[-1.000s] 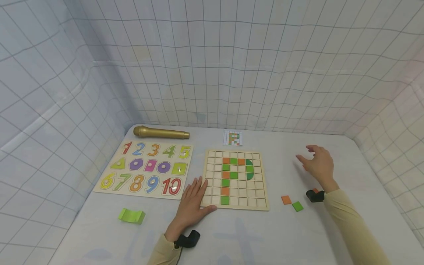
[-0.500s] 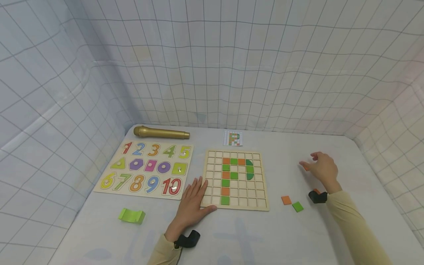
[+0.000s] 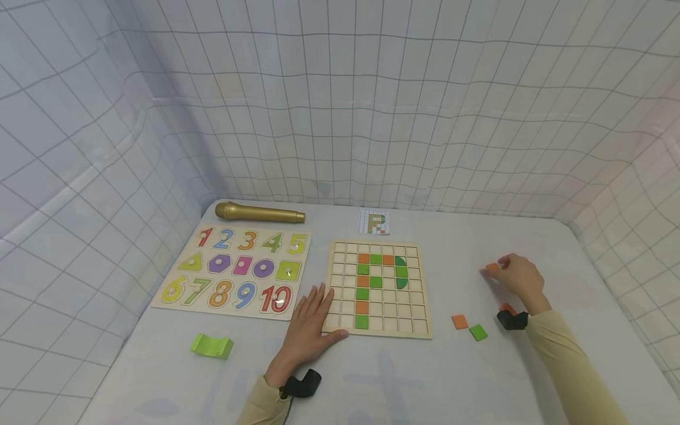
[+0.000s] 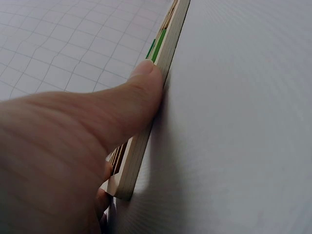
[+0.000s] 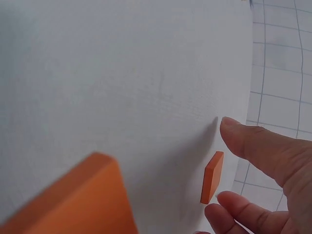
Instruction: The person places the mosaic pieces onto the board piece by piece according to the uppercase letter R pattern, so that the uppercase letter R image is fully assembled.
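My left hand [image 3: 308,330] lies at the lower left corner of a wooden grid board [image 3: 419,327], fingers along its left side and thumb on its front edge. Orange and green tiles, two of them dark green and rounded, fill some of the board's squares. On the right, my right hand [image 3: 523,277] is around an orange square tile [image 5: 212,178] on the white table. The right wrist view shows the thumb [image 5: 234,130] apart from this tile and the curved fingers [image 5: 248,209] close beside its near end. A second orange tile [image 5: 83,200] is large in that view.
An orange tile [image 3: 459,321] and a green tile [image 3: 478,332] lie right of the board. Behind it is a small pattern card [image 3: 374,222]. On the left are a number puzzle [image 3: 212,310], a gold microphone [image 3: 260,213] and a green block [image 3: 212,346].
My right hand has come down and slightly to the right, and an orange tile now shows between its thumb and fingers. My left hand stays on the board.
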Demonstrator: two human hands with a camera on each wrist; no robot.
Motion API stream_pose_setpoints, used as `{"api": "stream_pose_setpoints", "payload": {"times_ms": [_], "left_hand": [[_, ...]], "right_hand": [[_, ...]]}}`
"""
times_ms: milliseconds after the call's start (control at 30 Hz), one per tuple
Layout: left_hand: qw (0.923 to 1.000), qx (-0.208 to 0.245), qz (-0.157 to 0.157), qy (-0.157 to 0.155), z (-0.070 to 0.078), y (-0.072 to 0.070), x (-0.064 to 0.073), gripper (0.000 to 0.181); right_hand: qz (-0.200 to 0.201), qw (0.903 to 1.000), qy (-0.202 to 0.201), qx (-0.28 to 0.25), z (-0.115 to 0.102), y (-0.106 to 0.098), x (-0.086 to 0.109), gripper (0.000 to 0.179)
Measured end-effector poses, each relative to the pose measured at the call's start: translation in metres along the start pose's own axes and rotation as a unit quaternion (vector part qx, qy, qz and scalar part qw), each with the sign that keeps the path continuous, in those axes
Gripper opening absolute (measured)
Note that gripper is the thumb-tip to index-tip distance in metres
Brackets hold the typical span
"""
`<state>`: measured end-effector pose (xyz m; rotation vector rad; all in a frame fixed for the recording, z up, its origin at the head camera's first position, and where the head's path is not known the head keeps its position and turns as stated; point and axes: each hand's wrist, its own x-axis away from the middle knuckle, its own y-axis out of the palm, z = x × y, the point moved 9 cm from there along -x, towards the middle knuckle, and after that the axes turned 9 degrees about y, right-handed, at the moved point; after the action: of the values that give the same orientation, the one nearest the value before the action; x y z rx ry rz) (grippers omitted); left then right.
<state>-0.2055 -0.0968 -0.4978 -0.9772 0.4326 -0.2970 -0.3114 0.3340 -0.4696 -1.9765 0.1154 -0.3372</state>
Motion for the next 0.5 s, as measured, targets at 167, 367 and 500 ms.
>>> {"api": "stream_pose_setpoints", "payload": {"times_ms": [167,367,500], "left_hand": [[1.0000,-0.004,0.000,0.002,0.0009,-0.0010,0.0002,0.086],[1.0000,-0.003,0.001,0.002,0.0011,-0.0011,0.0003,0.085],[1.0000,-0.005,0.001,0.003,0.0009,-0.0003,0.0002,0.085]], "right_hand": [[-0.008,0.9999,0.006,0.002,0.0032,0.0026,-0.0003,0.065],[-0.017,0.9997,0.017,0.002,0.0045,0.0037,-0.0002,0.060],[-0.027,0.9993,0.025,0.001,0.0050,0.0040,-0.0002,0.055]]}}
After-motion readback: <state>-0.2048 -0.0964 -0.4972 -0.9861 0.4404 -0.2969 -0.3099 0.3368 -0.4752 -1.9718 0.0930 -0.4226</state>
